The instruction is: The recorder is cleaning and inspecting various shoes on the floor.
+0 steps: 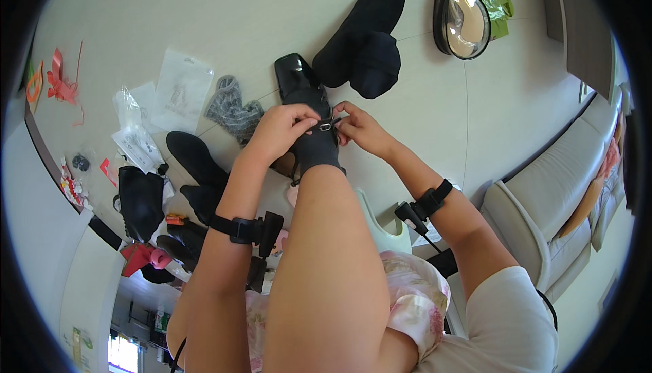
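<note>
A black shoe with a glossy square toe is on the person's foot, over a dark grey sock. A thin strap with a small silver buckle crosses the front of the ankle. My left hand pinches at the strap on the buckle's left side, thumb and forefinger nearly meeting. On the other side my right hand grips the dark strap end between thumb and bent fingers, close by the buckle. Beyond the toe lies a soft black boot, its shaft folded over. A grey fuzzy sock rests left of the shoe.
A clear zip case with a beige item sits beside a green plastic bag. Leftward are clear packaging, another black boot, a black bag and red ribbon. A pale green stool and grey sofa stand nearby.
</note>
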{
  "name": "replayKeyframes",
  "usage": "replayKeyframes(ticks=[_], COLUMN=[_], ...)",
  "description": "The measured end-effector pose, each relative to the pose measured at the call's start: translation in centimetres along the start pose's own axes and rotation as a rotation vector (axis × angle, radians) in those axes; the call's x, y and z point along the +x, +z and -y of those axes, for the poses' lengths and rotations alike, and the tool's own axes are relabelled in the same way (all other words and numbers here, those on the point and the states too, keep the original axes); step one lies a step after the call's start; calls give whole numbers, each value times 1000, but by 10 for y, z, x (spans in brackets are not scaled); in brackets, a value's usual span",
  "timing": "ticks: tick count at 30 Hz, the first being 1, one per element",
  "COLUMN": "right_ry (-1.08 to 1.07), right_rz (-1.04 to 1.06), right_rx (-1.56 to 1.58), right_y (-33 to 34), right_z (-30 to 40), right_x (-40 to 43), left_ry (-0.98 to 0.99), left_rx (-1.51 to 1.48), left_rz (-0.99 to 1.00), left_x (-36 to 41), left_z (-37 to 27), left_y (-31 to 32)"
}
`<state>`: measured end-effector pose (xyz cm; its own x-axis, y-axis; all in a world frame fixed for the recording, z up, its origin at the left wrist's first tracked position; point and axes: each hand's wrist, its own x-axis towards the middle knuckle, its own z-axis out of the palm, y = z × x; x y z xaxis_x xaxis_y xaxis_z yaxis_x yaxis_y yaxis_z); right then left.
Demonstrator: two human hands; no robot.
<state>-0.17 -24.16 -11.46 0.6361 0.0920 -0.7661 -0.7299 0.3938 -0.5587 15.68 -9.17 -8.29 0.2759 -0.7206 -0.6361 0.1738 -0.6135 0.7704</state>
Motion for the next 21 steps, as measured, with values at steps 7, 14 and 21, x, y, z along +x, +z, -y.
replayKeyframes(ticks=[7,14,21], right_ry=[-180,-257,-184], right_rz=[-271,-189,-157], right_rx=[53,-425,-273], right_y=[-1,-7,-6], right_z=[-4,6,12], right_x=[16,14,-1], left_ry=[55,193,190], left_rx=[369,539,618], left_rz=[-224,-316,-261], left_x=[8,20,25], left_z=[-7,-4,-8], left_y=[22,25,18])
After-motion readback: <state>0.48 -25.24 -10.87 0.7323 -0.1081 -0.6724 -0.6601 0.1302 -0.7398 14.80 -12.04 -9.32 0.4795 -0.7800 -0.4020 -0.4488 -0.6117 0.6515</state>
